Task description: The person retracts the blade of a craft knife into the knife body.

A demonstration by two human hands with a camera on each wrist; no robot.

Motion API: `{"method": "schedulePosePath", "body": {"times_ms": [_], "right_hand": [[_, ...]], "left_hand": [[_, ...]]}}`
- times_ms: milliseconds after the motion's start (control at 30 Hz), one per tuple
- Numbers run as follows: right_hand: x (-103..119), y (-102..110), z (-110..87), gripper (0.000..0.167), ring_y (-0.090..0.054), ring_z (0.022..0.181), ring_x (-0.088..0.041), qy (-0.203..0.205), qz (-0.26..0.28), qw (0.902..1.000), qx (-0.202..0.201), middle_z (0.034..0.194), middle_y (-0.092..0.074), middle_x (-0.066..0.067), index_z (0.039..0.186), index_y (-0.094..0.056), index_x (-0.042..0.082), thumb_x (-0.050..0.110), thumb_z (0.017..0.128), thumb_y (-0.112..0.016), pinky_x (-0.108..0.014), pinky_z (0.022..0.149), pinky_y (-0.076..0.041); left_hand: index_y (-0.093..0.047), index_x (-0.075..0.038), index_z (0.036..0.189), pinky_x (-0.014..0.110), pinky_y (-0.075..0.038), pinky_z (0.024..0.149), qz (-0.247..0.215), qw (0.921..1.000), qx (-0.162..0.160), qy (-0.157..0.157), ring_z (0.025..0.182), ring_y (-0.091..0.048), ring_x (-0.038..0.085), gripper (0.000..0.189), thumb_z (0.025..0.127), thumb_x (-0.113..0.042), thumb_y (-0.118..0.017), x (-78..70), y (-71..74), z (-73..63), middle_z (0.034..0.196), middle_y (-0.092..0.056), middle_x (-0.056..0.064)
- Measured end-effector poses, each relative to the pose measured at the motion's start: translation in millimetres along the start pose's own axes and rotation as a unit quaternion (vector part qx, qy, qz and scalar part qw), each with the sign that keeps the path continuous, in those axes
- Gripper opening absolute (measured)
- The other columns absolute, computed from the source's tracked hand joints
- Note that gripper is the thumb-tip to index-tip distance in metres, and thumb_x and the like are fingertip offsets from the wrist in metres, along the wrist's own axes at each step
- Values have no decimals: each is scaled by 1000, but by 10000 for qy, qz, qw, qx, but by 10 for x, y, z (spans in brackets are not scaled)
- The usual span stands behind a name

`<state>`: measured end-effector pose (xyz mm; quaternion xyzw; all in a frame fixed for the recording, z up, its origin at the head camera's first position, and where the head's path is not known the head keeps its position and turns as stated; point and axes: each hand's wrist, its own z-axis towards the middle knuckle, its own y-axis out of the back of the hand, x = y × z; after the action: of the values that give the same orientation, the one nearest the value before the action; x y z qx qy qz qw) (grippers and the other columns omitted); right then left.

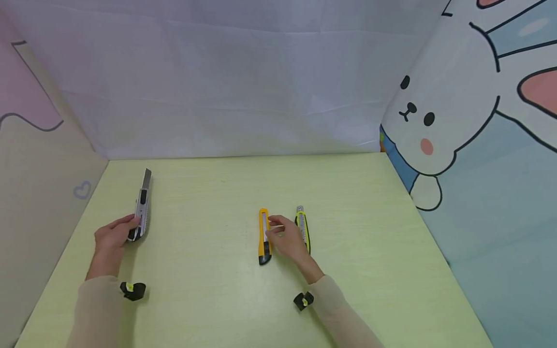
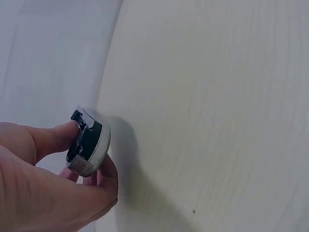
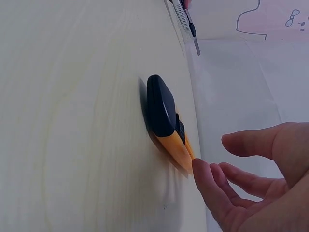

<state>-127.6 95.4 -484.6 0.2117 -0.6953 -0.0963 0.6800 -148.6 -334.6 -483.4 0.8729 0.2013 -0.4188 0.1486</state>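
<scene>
My left hand point(image 1: 110, 237) grips a silver and black box cutter point(image 1: 142, 205) by its handle end, at the left of the table, its blade out and pointing to the back. In the left wrist view the cutter's butt end point(image 2: 91, 141) sits between thumb and fingers. An orange box cutter point(image 1: 263, 227) with a black end lies flat near the middle. Beside it is my right hand point(image 1: 289, 240), thumb and fingers parted, fingertips right at its side in the right wrist view. A yellow-green and black box cutter point(image 1: 302, 223) lies to the right, partly hidden by that hand.
A pale wooden table point(image 1: 209, 309) bears all three cutters. A white cloth point(image 1: 243, 87) hangs along its back edge. Cartoon-printed sheets, one with a rabbit point(image 1: 452, 121), stand along the sides.
</scene>
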Motion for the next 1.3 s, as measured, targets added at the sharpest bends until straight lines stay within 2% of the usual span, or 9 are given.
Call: {"method": "schedulePosePath", "body": {"times_ms": [67,200,400,567,700,800,967,1200,1300], "right_hand": [[-1,1,0,36,-68,104,-34,-15,27,10000,8,121,-68,-20,130,-63,-3,4,95,-70,-39,82,-59],[3,2,2,36,-67,105,-35,15,110,9999,12,121,-68,-21,130,-63,-4,3,95,-70,-40,83,-59],[12,4,13,36,-67,107,-37,32,170,9998,18,121,-68,-21,130,-63,-4,3,96,-70,-41,87,-59],[20,9,24,35,-67,108,-37,96,166,9998,1,121,-68,-22,129,-63,-4,3,96,-70,-43,89,-58],[26,7,26,35,-67,109,-36,117,139,9998,10,122,-68,-21,130,-63,-4,3,96,-70,-43,91,-57],[29,6,24,35,-66,110,-36,134,143,9998,23,122,-68,-21,130,-63,-4,4,96,-70,-44,92,-57],[30,-1,23,36,-66,110,-36,153,182,9997,75,123,-67,-23,131,-62,-6,4,97,-69,-44,92,-57],[37,-3,32,37,-66,111,-37,282,212,9993,126,123,-66,-25,131,-61,-6,5,97,-69,-45,92,-57],[44,-3,34,37,-66,111,-37,290,228,9992,144,123,-67,-24,131,-61,-6,6,97,-69,-45,92,-57]], "left_hand": [[-75,-31,72,15,-48,68,-204,9997,105,43,84,-55,1,26,93,-17,-77,4,-29,-20,75,-63,-17],[-76,-30,74,14,-50,68,-371,9991,168,92,86,-55,1,23,93,-16,-78,14,-95,-63,79,-63,-16],[-79,-28,96,14,-49,71,-410,9990,138,91,97,-53,4,11,93,-18,-78,52,-194,-144,93,-60,-13],[-75,-25,122,13,-48,73,-346,9993,101,61,103,-51,6,30,93,-19,-78,77,-287,-229,105,-58,-10],[-68,-22,136,13,-49,74,-482,9987,157,110,104,-52,6,46,92,-17,-79,80,-348,-280,107,-58,-9],[-68,-22,136,14,-50,74,-652,9973,292,148,103,-54,6,49,90,-15,-81,79,-389,-319,105,-60,-11],[-76,-24,122,14,-52,75,-877,9946,546,78,100,-57,4,35,89,-12,-82,83,-457,-390,101,-65,-13],[-70,-22,134,14,-51,78,-814,9945,652,65,107,-54,7,46,90,-14,-81,90,-566,-494,111,-61,-11],[-78,-24,117,15,-52,76,-896,9926,816,9,99,-59,4,28,92,-12,-78,91,-599,-535,101,-67,-14]]}}
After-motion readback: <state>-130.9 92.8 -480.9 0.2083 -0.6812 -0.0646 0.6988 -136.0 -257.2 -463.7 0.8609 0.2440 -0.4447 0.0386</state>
